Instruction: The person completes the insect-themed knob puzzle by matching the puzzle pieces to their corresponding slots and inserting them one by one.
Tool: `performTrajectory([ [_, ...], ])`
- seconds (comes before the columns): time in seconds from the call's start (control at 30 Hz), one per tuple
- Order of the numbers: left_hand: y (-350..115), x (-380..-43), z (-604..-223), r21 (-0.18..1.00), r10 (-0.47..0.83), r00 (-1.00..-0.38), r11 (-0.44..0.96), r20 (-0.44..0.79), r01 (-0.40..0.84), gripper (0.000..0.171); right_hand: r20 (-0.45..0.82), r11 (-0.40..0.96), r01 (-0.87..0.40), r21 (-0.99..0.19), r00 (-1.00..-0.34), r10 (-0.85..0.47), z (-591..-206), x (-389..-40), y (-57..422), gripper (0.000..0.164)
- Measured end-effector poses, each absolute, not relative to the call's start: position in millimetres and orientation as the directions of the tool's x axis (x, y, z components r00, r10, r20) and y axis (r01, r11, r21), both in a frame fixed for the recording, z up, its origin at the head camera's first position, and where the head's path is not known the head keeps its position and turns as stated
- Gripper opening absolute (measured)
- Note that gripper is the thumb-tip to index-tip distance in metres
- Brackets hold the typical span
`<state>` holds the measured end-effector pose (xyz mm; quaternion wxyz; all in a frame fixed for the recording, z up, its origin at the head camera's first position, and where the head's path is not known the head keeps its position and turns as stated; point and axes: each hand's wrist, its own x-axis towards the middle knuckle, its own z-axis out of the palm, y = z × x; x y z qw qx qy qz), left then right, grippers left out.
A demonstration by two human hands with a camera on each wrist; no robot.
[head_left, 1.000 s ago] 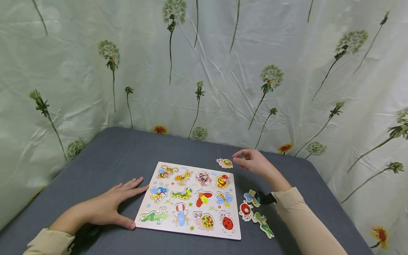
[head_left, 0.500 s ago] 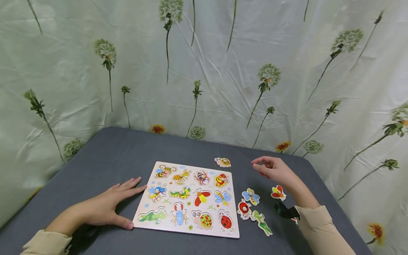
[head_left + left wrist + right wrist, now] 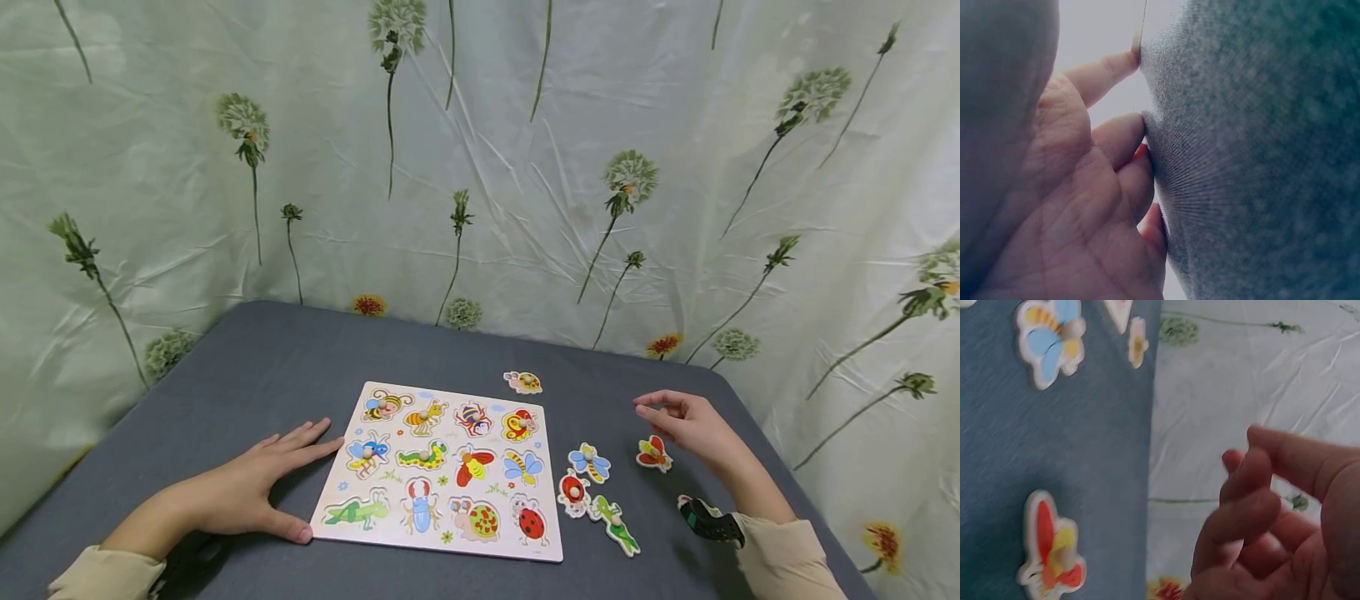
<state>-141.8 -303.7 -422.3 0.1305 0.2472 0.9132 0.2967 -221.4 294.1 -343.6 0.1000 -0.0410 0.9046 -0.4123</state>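
Right hand farther right, loosely bent, empty; left hand spread at puzzle board; one piece mostly behind wristband

The left hand lies palm down, its fingers spread and thumb stretched well apart from them. The right hand is raised, fingers loosely bent, forearm slanting back toward the body.

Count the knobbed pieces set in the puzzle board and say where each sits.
6 on the board: bee, orange insect, spider and butterfly along the far row; blue insect and caterpillar in the middle row's left half. None looks hidden.
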Motion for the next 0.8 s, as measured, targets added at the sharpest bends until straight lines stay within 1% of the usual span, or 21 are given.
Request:
performTrajectory([
  [0.23,-303,-141,-421,0.600,0.529,-0.845,0.704,-0.086,0.380,0.110,-0.179,0.697,0.085,-0.712,-0.982,-0.063,-362,-220,317,0.045],
  [0.53,-304,-139,-421,0.600,0.524,-0.847,0.708,-0.094,0.371,0.109,-0.205,0.748,0.095,-0.657,-0.977,-0.057,-385,-217,337,0.038],
  [0.8,-302,-141,-420,0.593,0.525,-0.845,0.715,-0.105,0.370,0.110,-0.226,0.773,0.112,-0.624,-0.973,-0.041,-393,-214,341,0.034],
])
